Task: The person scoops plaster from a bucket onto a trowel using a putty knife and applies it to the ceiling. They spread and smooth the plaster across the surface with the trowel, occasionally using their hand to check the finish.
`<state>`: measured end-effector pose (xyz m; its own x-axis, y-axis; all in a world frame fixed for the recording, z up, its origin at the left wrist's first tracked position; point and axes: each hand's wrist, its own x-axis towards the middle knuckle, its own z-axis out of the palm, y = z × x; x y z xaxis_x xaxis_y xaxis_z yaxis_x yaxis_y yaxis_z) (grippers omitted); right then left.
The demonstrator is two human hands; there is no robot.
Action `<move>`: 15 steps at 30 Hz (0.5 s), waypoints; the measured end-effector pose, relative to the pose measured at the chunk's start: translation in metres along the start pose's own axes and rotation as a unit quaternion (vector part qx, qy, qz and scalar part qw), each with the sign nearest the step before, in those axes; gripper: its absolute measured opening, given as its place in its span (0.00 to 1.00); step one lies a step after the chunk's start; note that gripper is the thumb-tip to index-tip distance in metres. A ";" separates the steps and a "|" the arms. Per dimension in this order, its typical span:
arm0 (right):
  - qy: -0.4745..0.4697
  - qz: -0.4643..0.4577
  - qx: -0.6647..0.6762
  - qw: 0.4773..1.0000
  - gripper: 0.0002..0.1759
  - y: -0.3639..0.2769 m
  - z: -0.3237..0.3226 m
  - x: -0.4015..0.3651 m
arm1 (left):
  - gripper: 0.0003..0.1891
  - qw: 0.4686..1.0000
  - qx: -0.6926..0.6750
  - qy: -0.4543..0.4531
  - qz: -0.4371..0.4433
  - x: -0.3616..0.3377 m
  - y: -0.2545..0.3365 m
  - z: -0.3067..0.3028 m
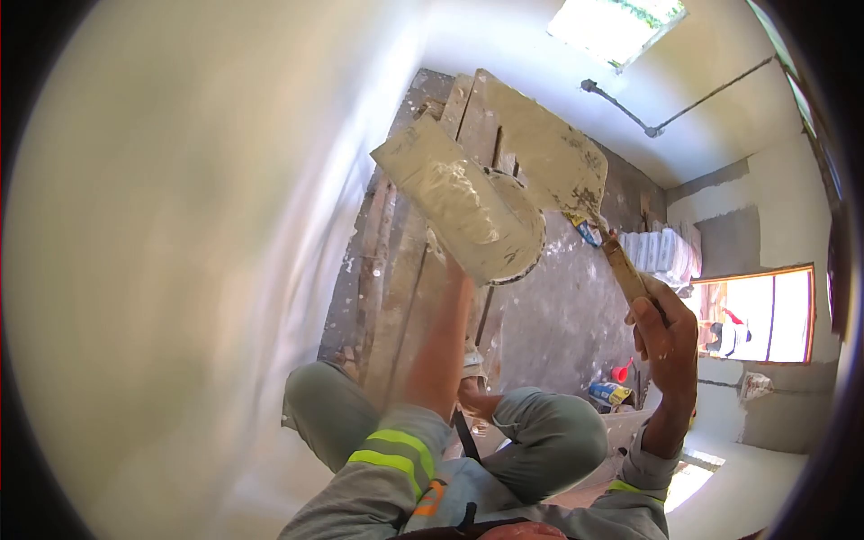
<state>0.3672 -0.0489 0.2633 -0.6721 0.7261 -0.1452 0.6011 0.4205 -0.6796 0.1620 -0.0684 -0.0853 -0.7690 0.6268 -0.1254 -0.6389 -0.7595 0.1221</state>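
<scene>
In the head view, creamy, ridged paste (463, 184) coats a round-ended plate (511, 256), hiding the left grip under it; its closure I cannot tell. Right of the plate, the right grip (664, 328) clasps a broad, smeared trowel (551, 144) by its wooden-looking handle (623, 265). Rough planks (393, 301) lie below the plate.

Beige trowel (551, 144) with brown handle (623, 266) in the right hand (668, 333); grey sleeves (360, 500) with yellow-green stripes (387, 461); white-specked grey floor (558, 328) below.

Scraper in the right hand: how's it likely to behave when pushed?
The scraper probably flexes a little: its blade is a broad, flat sheet. Tip-heavy perhaps, that wide blade sitting beyond a slim handle. Its smeared surface may be slippery.
</scene>
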 end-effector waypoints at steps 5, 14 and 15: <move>-0.102 0.062 0.025 0.993 0.18 0.044 0.010 0.045 | 0.33 0.998 0.059 -0.003 -0.030 -0.025 0.046 0.013; -0.214 -0.156 -0.353 0.897 0.14 0.172 0.146 0.170 | 0.32 0.983 0.179 0.026 -0.029 -0.092 0.136 0.030; -0.204 -0.224 -0.337 0.891 0.14 0.158 0.158 0.177 | 0.32 0.981 0.189 0.035 -0.022 -0.100 0.149 0.030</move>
<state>0.2755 0.0602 0.0166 -0.9289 0.2026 -0.3100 0.2631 0.9501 -0.1676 0.1433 -0.2387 -0.0250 -0.7463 0.6337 -0.2034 -0.6424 -0.6059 0.4693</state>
